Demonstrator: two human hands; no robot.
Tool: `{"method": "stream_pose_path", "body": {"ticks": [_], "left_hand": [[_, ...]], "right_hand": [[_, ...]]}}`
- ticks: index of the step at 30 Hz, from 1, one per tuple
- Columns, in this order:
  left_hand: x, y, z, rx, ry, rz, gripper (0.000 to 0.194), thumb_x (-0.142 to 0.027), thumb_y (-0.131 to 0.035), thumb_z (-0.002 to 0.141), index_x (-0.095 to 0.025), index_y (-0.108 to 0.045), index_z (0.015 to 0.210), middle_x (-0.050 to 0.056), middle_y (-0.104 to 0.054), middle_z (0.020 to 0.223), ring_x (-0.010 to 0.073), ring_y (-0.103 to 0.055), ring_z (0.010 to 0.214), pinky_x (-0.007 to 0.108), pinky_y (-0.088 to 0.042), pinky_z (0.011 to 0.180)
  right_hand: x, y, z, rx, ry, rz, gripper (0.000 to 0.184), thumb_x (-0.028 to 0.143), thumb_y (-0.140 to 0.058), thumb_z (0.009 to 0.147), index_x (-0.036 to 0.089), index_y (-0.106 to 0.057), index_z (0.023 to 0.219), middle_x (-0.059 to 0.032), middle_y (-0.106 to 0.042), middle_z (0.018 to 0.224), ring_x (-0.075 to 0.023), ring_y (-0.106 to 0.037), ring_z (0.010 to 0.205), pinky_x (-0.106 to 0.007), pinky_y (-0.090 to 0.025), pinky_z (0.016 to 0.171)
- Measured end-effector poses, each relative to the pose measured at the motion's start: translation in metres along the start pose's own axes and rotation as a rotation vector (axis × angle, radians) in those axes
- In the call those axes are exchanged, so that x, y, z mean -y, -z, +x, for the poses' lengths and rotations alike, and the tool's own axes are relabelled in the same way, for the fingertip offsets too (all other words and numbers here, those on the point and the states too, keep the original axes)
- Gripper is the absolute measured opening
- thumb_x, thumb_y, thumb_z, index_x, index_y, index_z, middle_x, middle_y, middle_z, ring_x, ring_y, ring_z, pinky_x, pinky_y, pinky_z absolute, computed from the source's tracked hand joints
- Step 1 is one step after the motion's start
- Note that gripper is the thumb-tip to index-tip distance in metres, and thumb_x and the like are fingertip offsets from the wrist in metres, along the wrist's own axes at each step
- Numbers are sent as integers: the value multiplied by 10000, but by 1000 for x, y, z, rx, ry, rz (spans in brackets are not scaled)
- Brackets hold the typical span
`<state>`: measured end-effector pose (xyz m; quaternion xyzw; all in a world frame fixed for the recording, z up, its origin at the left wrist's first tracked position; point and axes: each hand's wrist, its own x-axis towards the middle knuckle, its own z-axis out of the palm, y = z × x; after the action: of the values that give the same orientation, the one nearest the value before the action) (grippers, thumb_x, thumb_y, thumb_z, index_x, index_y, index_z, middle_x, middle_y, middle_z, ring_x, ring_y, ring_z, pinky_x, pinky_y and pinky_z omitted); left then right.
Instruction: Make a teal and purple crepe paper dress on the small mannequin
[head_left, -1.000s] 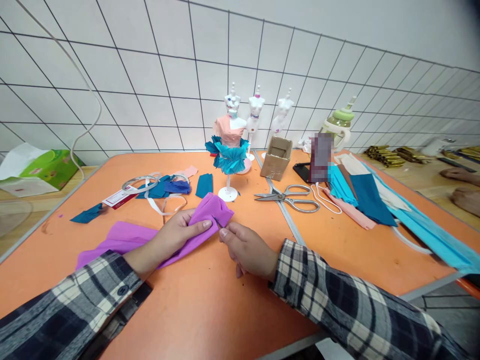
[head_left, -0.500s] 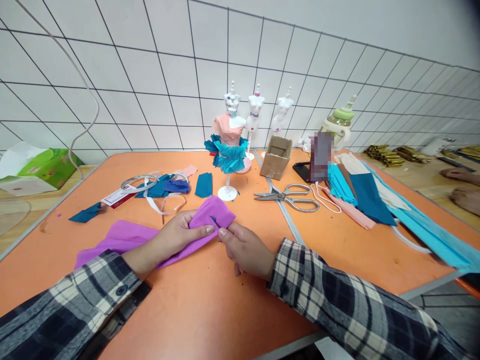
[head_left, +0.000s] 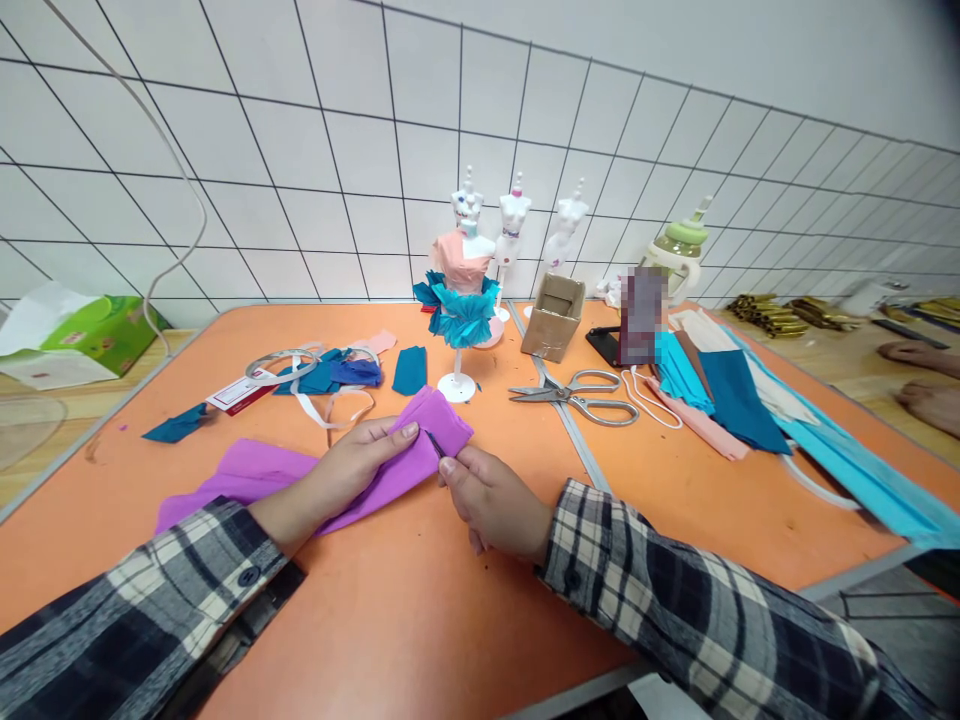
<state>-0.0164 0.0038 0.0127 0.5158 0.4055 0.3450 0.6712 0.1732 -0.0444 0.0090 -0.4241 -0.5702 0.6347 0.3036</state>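
Observation:
My left hand (head_left: 366,458) is closed on a folded purple cloth (head_left: 262,465), its thumb lying along the top. The cloth's folded end sticks up past my fingers, and the rest trails left under my forearm onto the table. In my right hand (head_left: 495,500) I pinch a small, slim dark tool (head_left: 434,443). Its tip lies against the purple cloth; its exact kind is too small to tell. Just beyond stands a mini dress form (head_left: 465,262) in a pink top and ruffled teal skirt. Large metal scissors (head_left: 574,392) lie partly spread to the right.
Bare white dress forms (head_left: 514,220) stand by the tiled wall, near a cardboard box (head_left: 555,315). Teal scraps (head_left: 410,370), ribbon rolls and a tag lie on the left. Cloth strips (head_left: 739,395) and a bottle (head_left: 679,250) are at right. Another person's hand (head_left: 930,400) shows far right.
My left thumb has shifted up and left on the purple cloth. More of the dark tool's tip now shows. The view has moved slightly.

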Motion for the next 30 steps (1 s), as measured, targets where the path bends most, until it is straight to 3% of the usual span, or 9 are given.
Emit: {"method": "stream_pose_path", "body": {"ticks": [9, 19, 25, 30], "left_hand": [[3, 6, 0, -14, -39, -108, 255, -392, -789, 754, -146, -737, 796, 37, -752, 755, 151, -644, 644, 231, -494, 621], [1, 2, 0, 18, -6, -105, 268, -415, -786, 759, -153, -745, 795, 27, -751, 731, 144, -642, 623, 226, -498, 608], [1, 3, 0, 51, -24, -61, 285, -433, -789, 751, -154, -758, 800, 31, -758, 757, 151, -652, 667, 230, -508, 654], [1, 2, -1, 84, -21, 4, 297, -454, -761, 776, -157, -762, 794, 25, -748, 732, 155, -639, 637, 237, -491, 615]], "right_hand": [[-2, 8, 3, 57, -51, 12, 267, 454, -404, 983, 207, -477, 912, 112, -408, 527, -56, -385, 309, -165, -380, 293], [-1, 16, 0, 73, -2, -36, 291, 487, -431, 967, 208, -492, 914, 108, -430, 490, -60, -398, 315, -160, -387, 314], [-1, 16, 2, 72, -58, -21, 334, 536, -432, 956, 209, -477, 904, 103, -442, 509, -67, -413, 315, -172, -384, 313], [1, 14, 2, 59, -66, 49, 352, 526, -466, 947, 210, -471, 1104, 118, -427, 545, -61, -367, 325, -184, -390, 322]]}}
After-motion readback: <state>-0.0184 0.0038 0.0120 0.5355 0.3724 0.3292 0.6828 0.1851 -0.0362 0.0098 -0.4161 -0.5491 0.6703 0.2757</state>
